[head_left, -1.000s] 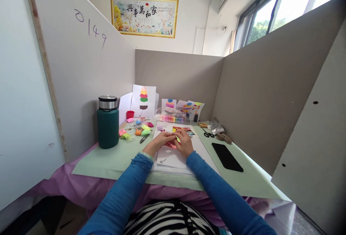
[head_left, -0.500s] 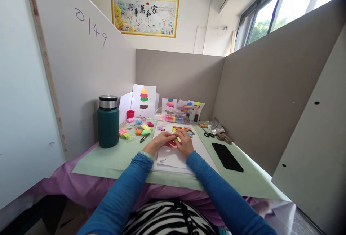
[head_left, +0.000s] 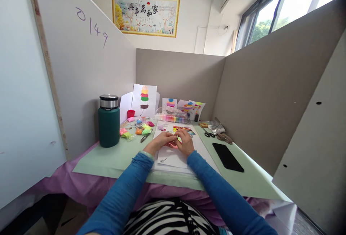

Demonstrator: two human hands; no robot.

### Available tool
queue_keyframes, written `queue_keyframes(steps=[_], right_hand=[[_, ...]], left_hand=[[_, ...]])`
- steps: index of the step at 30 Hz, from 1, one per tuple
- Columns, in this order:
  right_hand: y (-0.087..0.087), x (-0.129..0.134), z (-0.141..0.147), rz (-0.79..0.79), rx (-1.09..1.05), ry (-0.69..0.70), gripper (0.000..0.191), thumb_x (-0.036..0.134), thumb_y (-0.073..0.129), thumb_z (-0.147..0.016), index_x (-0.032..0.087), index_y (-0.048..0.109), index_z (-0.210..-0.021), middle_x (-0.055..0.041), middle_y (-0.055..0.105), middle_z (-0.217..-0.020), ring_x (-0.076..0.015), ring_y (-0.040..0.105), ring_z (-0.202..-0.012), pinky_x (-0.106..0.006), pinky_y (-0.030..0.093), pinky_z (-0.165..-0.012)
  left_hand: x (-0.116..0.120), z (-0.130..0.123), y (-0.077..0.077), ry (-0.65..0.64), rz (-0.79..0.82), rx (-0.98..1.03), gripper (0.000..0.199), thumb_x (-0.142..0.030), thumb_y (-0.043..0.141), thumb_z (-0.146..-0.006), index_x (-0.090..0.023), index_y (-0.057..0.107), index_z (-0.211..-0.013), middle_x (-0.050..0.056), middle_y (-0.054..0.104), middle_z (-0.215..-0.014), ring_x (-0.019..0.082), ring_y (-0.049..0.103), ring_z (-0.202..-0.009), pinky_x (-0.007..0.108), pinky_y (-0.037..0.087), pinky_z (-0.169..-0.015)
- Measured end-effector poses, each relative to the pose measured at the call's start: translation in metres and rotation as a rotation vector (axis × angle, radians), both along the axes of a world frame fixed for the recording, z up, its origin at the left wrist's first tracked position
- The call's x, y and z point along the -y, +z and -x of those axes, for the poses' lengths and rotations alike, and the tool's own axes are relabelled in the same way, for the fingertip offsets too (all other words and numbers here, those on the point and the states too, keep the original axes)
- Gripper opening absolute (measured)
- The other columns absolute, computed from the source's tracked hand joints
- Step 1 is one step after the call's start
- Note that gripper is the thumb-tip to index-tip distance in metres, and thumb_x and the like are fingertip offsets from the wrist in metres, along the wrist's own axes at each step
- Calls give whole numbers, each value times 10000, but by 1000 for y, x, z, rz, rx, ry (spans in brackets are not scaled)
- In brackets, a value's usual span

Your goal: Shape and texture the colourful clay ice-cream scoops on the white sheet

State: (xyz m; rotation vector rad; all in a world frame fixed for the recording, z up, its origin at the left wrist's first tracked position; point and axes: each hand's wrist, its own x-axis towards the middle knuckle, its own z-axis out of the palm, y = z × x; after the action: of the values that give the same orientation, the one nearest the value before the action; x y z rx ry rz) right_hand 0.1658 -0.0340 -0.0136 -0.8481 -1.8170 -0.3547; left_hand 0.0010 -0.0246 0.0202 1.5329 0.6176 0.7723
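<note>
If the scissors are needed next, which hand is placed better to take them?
Right, I judge: the scissors lie on the right hand's side, to the right of the white paper. The left hand is farther and would likely need to pass the right.

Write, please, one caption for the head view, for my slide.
Both bare hands meet above white paper, between a dark green bottle and a black phone.

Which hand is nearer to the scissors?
Right. The right hand is left of the scissors, slightly nearer the wearer; the left hand is farther left, beyond the right hand.
</note>
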Motion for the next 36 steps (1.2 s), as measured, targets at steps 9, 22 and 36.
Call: queue_keyframes(steps=[9,22,36], right_hand=[[2,3,1,14,27,31,203,176,533,-826,205,624,-1005,-93,586,-1008,-234,552,-963,-395,465,-839],[3,3,1,23,25,58,228,149,527,-805,198,623,-1007,-94,583,-1009,-233,551,-968,-390,463,-845],[3,3,0,26,24,65,234,157,531,-809,200,609,-1026,-98,580,-1016,-237,550,-966,-393,467,-836]], left_hand=[[0,-1,0,79,-14,13,401,-460,774,-663,-101,685,-819,72,669,-757,141,623,-659,279,481,-679],[-1,0,0,36,-35,3,414,-462,766,-672,-92,703,-846,86,677,-779,144,625,-674,290,492,-701],[-2,0,0,57,-35,-7,430,-479,762,-674,-91,693,-847,82,673,-767,142,622,-668,282,488,-690]])
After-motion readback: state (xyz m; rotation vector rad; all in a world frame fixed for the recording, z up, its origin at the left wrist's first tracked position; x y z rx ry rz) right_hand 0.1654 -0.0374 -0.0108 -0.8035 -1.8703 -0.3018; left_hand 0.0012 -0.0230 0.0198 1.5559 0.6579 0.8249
